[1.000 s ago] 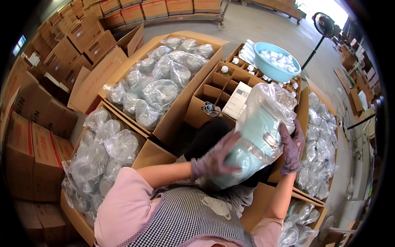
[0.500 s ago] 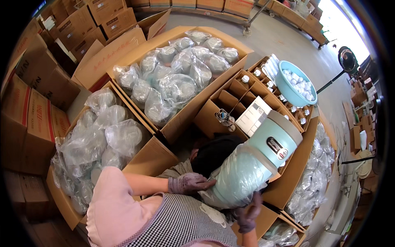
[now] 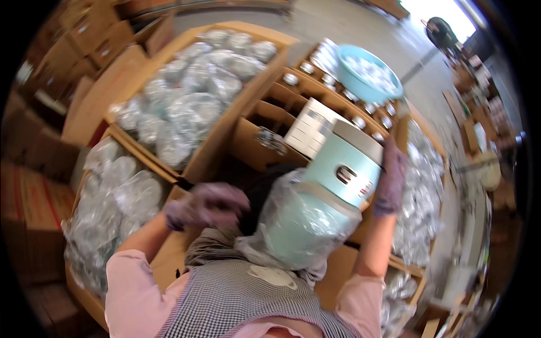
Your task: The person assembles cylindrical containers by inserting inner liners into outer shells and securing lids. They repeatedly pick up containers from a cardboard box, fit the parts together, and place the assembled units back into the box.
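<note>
A mint-green round appliance (image 3: 344, 174) with a pale lid lies tilted against my chest, lid end pointing up and away. A clear plastic bag (image 3: 293, 225) covers its lower half. My right hand (image 3: 390, 179), in a purple glove, grips the appliance's right side near the lid. My left hand (image 3: 205, 205), also gloved, hovers just left of the bag with fingers curled. It is blurred, and whether it touches the bag is unclear.
Open cardboard boxes (image 3: 197, 107) full of plastic-bagged items surround me on the left, ahead and on the right. A divided carton (image 3: 265, 127) ahead holds a white box (image 3: 313, 127). A blue basin (image 3: 366, 73) of small white parts sits behind it. A fan (image 3: 439, 31) stands far right.
The appliance has swung upright toward my chest, with the bag now slipped down to its lower half. My right hand rose to its upper side and my left hand came off it to the left.
</note>
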### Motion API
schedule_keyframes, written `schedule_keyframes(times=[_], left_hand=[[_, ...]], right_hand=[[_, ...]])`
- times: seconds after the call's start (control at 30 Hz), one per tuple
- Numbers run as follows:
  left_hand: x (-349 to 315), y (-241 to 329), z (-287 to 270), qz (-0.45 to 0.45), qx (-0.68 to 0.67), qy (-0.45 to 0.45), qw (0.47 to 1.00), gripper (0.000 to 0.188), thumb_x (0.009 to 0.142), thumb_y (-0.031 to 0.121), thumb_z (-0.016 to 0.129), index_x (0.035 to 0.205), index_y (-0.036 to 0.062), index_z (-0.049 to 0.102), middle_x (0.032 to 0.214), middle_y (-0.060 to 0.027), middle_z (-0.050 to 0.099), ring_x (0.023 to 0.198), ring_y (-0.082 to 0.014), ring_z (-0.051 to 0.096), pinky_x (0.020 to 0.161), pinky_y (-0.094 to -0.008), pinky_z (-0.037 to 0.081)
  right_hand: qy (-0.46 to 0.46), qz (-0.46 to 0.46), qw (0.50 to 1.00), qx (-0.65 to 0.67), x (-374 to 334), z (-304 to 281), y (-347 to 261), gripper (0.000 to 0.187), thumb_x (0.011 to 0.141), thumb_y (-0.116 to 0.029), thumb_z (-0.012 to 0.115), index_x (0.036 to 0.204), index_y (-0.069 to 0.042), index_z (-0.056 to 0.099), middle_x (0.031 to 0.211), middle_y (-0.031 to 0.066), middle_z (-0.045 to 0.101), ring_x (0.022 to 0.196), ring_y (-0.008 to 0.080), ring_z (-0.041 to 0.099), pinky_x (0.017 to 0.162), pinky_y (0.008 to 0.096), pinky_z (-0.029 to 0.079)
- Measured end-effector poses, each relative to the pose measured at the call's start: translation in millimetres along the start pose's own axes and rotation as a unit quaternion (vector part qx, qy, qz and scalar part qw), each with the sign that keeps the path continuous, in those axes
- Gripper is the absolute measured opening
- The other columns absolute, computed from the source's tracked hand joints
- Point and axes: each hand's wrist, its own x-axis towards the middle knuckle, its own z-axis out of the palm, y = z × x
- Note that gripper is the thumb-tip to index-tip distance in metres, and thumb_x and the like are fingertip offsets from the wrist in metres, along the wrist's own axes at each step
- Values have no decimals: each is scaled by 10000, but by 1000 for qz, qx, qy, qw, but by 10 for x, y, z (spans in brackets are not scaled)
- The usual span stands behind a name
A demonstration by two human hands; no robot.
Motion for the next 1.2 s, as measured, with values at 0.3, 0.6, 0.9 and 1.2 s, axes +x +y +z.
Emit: schedule_keyframes(times=[0.3,0.6,0.9,1.2], left_hand=[[2317,-14,276,59,-220,102,968,395,1022,361,555,1215,25,634,1277,-89,609,1195,-189,541,1025,-304,425],[2494,723,627,178,224,140,948,246,943,173,622,1077,-30,657,1041,-158,669,940,-322,631,876,-397,482],[2527,605,685,197,109,211,951,181,927,82,646,1064,-18,709,977,-149,714,967,-273,665,860,-382,510],[2708,-781,-156,-73,-123,344,928,303,1013,230,568,1182,4,678,1129,-114,716,1043,-198,678,939,-305,513]], right_hand=[[-47,-340,935,-88,117,-215,363,284,999,-151,440,927,54,623,878,170,722,743,234,679,695,322,531],[-147,-252,808,513,428,-45,1469,333,1013,-191,422,847,20,619,814,144,709,812,313,665,840,438,537],[-23,-206,975,-78,-185,-631,-58,284,936,-178,485,907,28,678,886,166,710,911,337,673,857,392,520],[126,-269,955,-20,-384,-914,470,298,893,-206,553,734,29,643,713,163,647,716,282,635,802,455,517]])
